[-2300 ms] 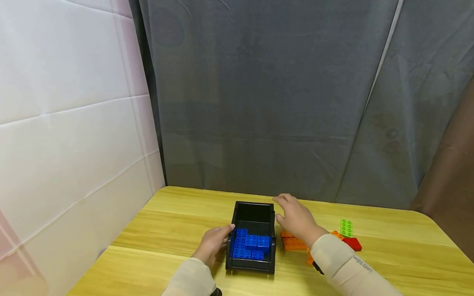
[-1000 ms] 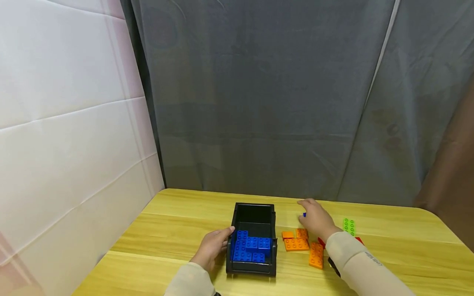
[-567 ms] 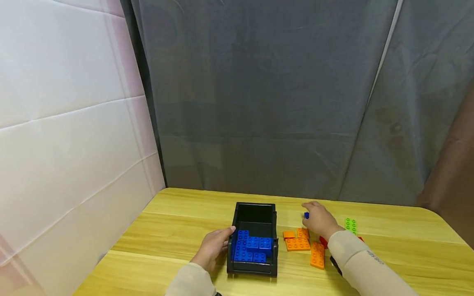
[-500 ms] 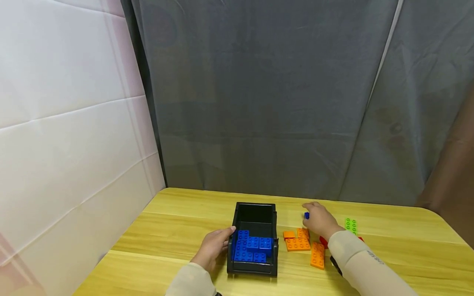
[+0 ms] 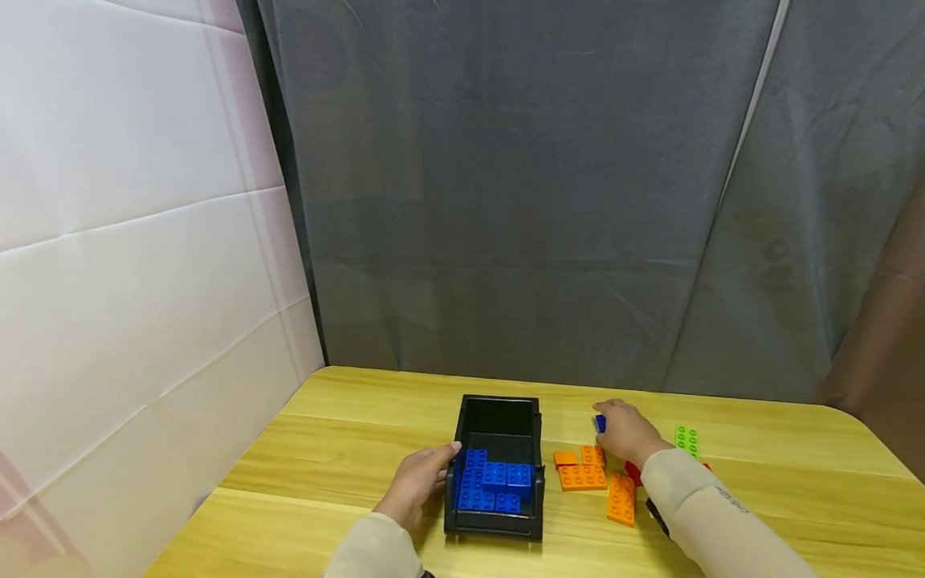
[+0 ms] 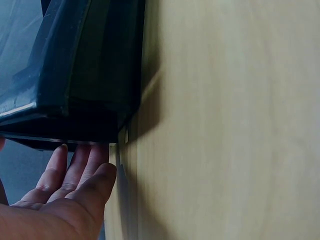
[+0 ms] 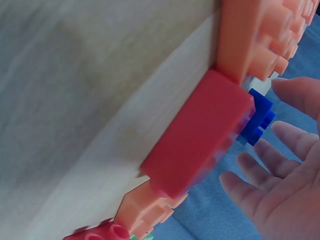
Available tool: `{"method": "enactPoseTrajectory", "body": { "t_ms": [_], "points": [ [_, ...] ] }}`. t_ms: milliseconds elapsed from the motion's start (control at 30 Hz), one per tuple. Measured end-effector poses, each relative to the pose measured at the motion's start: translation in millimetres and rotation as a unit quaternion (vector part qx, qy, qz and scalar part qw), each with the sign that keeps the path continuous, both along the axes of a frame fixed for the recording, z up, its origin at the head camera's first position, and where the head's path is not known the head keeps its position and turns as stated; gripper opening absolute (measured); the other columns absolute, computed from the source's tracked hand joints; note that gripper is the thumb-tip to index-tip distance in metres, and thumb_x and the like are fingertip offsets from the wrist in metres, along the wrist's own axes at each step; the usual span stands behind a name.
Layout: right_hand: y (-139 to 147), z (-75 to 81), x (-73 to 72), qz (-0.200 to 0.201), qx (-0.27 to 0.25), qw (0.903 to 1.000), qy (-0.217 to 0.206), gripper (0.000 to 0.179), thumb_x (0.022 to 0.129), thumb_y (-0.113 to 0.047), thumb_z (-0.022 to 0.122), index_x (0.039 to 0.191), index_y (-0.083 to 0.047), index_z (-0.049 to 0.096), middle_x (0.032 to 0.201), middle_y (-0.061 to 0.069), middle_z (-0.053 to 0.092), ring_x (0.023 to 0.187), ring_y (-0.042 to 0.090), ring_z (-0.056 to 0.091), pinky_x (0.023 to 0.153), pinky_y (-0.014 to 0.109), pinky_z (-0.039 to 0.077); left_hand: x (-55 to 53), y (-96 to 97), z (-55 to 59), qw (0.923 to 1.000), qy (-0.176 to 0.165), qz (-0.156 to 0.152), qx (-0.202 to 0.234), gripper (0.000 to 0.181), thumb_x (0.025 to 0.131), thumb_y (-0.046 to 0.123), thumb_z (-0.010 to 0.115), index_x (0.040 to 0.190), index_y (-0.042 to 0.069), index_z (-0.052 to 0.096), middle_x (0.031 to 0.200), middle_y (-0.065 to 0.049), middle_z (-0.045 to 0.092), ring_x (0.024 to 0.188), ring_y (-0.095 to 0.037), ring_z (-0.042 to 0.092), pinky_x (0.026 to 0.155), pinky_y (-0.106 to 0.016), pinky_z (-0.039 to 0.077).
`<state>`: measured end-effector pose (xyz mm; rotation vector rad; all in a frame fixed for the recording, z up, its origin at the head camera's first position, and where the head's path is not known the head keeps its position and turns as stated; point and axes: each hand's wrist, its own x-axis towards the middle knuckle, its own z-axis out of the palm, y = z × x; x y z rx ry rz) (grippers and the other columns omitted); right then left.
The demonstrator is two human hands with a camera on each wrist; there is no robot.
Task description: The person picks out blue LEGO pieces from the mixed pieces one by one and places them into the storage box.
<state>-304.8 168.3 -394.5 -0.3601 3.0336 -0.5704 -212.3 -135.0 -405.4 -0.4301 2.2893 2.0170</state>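
In the head view, a black bin (image 5: 501, 440) stands on the table with several blue bricks (image 5: 477, 486) in its near part. My left hand (image 5: 417, 482) rests on its left side; in the left wrist view the fingers (image 6: 85, 170) stretch straight to the bin's edge. My right hand (image 5: 627, 431) is over the table right of the bin, at a single blue brick (image 5: 601, 423). The right wrist view shows its thumb and fingers spread beside this blue brick (image 7: 257, 117), without a visible pinch.
Several orange bricks (image 5: 582, 478) lie between the bin and my right forearm. Red bricks (image 5: 633, 472) are partly hidden under that arm. A light green brick (image 5: 686, 440) lies beyond the wrist. Grey cloth (image 5: 506, 201) hangs behind the table.
My right hand has gone from beside the bin's far right corner rightward to the lone blue brick. That brick looks slightly turned since half a second ago. My left hand stays at the bin.
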Motion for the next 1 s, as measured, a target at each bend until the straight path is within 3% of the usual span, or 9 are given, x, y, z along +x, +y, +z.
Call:
{"method": "enactPoseTrajectory", "body": {
  "t_ms": [700,1000],
  "points": [
    [3.4,-7.7,-2.7,-0.008,-0.002,0.9996,-0.027,0.052,0.085,-0.001,0.066,0.133,0.007,0.05,0.135,0.03,0.048,0.119,0.044,0.05,0.101,0.058,0.042,-0.5,1.0,-1.4,1.0,0.003,-0.002,-0.009,0.061,0.092,0.042,0.061,0.122,-0.011,0.057,0.113,-0.019,0.066,0.104,-0.032,0.062,0.102,-0.053,0.041],
    [3.1,-7.8,-3.0,-0.01,-0.01,0.9995,-0.028,0.046,0.087,0.001,0.064,0.131,0.009,0.052,0.129,0.029,0.053,0.113,0.041,0.055,0.098,0.056,0.044,0.9,2.0,-1.8,0.9996,0.023,-0.017,0.002,0.063,0.093,0.04,0.06,0.123,-0.014,0.055,0.113,-0.019,0.066,0.103,-0.028,0.064,0.098,-0.048,0.047]
  ]
}}
